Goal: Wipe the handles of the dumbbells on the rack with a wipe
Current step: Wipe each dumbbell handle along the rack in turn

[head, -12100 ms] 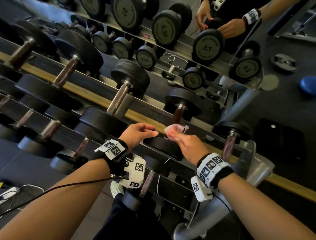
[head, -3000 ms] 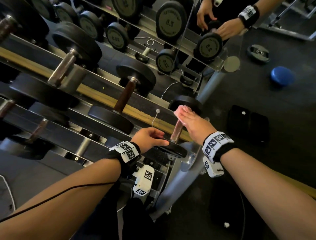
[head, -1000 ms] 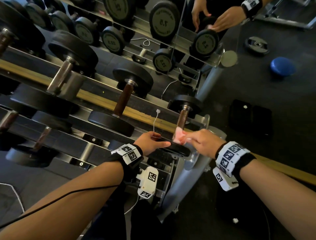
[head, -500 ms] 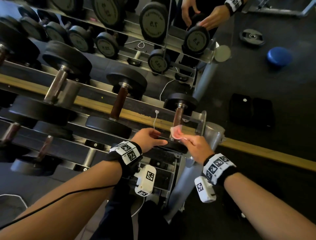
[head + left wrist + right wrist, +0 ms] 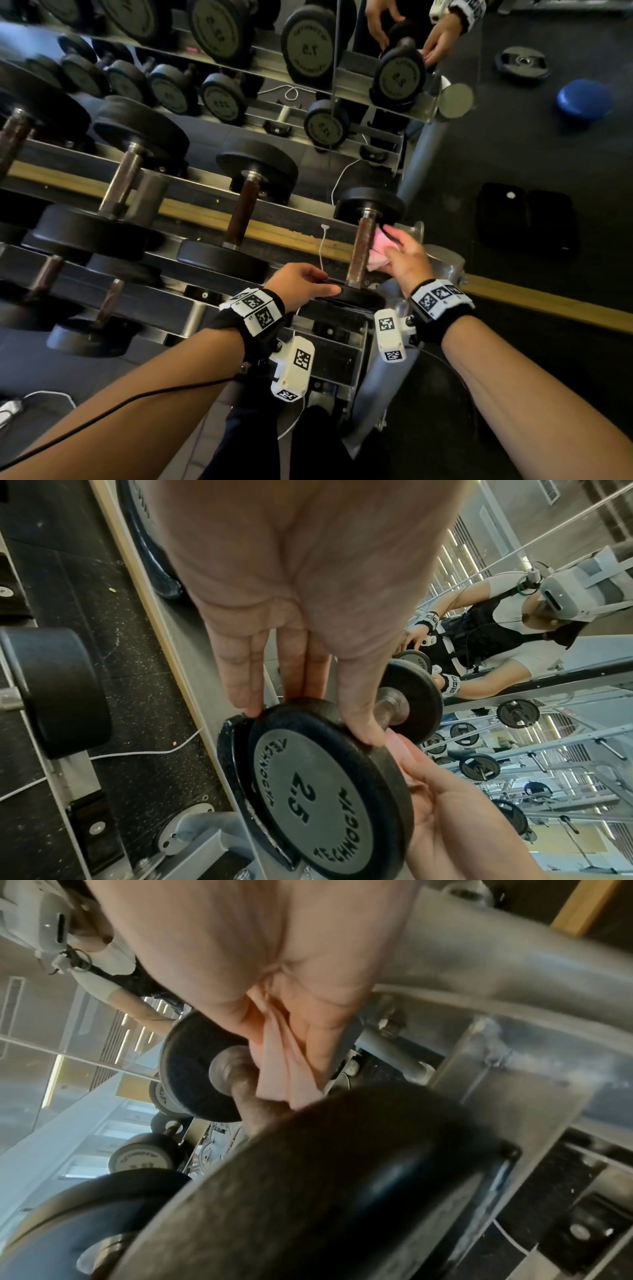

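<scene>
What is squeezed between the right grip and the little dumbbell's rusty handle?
A pink wipe. The right grip presses it against the side of the handle. Both the head view and the right wrist view show it.

The black round dumbbell end plate (image 5: pixel 318 799) reads "TECHNOGYM" twice and "2.5"; a larger grey-faced plate (image 5: pixel 310 48) in the mirror seemingly reads "7.5".

Head looking down, wrists close (dumbbell (image 5: pixel 361 246) shared)

Our left hand (image 5: pixel 299 284) pinched the plate (image 5: pixel 359 300) between thumb and straight fingers while our right hand (image 5: pixel 407 257) clasped the wipe (image 5: pixel 380 246).
</scene>
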The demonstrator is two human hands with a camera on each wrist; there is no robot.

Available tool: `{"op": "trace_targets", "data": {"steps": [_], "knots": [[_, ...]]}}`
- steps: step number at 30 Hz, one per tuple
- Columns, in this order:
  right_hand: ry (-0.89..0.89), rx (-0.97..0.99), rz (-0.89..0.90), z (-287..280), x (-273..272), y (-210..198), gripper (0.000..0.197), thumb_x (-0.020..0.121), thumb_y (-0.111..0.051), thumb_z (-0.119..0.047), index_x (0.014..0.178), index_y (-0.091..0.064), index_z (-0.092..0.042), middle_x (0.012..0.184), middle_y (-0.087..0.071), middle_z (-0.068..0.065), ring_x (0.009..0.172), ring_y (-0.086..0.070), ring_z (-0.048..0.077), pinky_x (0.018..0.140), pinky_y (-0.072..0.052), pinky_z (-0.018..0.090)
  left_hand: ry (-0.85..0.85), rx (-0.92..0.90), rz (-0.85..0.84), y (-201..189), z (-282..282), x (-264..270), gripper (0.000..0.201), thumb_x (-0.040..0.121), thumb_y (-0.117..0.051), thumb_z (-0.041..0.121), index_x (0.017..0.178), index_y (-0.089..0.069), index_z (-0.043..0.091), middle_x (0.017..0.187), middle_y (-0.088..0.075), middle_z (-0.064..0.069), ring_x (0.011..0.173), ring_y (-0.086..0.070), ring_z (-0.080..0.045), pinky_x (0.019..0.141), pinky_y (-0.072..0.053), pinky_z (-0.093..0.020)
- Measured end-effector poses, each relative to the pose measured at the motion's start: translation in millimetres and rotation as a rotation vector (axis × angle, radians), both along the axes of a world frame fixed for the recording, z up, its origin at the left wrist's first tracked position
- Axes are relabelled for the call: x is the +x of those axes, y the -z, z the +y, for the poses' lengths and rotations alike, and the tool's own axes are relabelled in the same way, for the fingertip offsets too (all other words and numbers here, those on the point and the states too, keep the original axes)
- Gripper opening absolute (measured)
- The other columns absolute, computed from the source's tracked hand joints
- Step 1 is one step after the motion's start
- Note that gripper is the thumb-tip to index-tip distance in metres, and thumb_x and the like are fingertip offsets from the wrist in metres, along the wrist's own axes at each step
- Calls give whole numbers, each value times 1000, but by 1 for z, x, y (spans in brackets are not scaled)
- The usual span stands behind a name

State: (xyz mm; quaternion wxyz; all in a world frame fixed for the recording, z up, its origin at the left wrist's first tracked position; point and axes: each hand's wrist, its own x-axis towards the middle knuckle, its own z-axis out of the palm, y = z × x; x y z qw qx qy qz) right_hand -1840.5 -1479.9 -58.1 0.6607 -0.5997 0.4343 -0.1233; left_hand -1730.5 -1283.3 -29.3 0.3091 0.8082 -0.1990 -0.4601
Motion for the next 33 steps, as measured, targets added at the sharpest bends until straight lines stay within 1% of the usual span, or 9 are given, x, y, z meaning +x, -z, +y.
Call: {"op": "trace_targets", "data": {"steps": [3, 6, 10, 14, 18, 23, 28, 30, 33], "knots": [[48, 136, -53, 6, 7, 5, 47, 95, -48, 5, 138, -55, -13, 126, -63, 14, 106, -66, 23, 97, -53, 41, -12, -4, 15, 3, 0, 1, 42, 73, -81, 48, 109, -65, 33, 101, -69, 13, 95, -66, -4, 93, -55, -32], [121, 315, -146, 10, 10, 4, 51, 97, -40, 9, 143, -49, -13, 136, -58, 13, 120, -60, 28, 105, -48, 46, -17, -9, 54, 2, -1, 3, 35, 73, -81, 47, 102, -64, 36, 101, -70, 12, 95, -67, -8, 88, -58, -33], [41, 269, -163, 18, -3, 1, 54, 98, -39, 7, 140, -53, -25, 133, -62, 2, 116, -63, 15, 89, -55, 29, -17, -15, 80, 1, -2, 5, 42, 74, -82, 42, 111, -66, 29, 102, -70, 8, 95, -69, -12, 87, -59, -34], [-84, 206, -94, 20, -31, 5, 56, 93, -46, 6, 116, -69, -40, 125, -68, 0, 110, -67, 17, 90, -55, 36, -12, -18, 109, 2, -5, 8, 47, 74, -83, 40, 115, -64, 27, 103, -69, 7, 95, -69, -12, 88, -59, -34], [38, 242, -74, 6, -27, 2, 59, 90, -43, 11, 114, -68, -37, 119, -66, 10, 95, -71, 23, 71, -60, 35, -2, -20, 138, 4, -5, 10, 47, 72, -84, 42, 112, -64, 31, 105, -69, 8, 96, -68, -11, 88, -58, -33], [152, 370, -205, 8, 12, -5, 58, 98, -35, 12, 143, -48, -21, 131, -60, 5, 112, -64, 20, 94, -55, 39, 4, -26, 157, 8, -4, 11, 44, 72, -84, 42, 110, -63, 33, 106, -68, 8, 97, -68, -11, 86, -58, -32], [0, 204, -113, 26, -2, 4, 40, 102, -45, -11, 133, -56, -34, 131, -63, -3, 116, -63, 10, 98, -51, 32, -2, -44, 162, 12, -1, 12, 36, 73, -83, 43, 103, -63, 39, 107, -68, 9, 98, -68, -10, 85, -59, -30], [-75, 187, -54, 27, -17, 10, 43, 100, -45, -7, 130, -60, -34, 133, -62, -5, 123, -58, 12, 105, -44, 35, 2, -56, 160, 12, -2, 11, 35, 74, -82, 42, 103, -63, 40, 107, -68, 9, 98, -67, -10, 84, -59, -29], [-68, 270, -24, 21, -33, 14, 44, 93, -46, 4, 116, -72, -23, 119, -71, 3, 111, -67, 18, 92, -52, 32, 16, -63, 161, 10, -3, 11, 37, 76, -81, 40, 107, -62, 38, 107, -66, 10, 97, -67, -9, 79, -58, -25]]}}
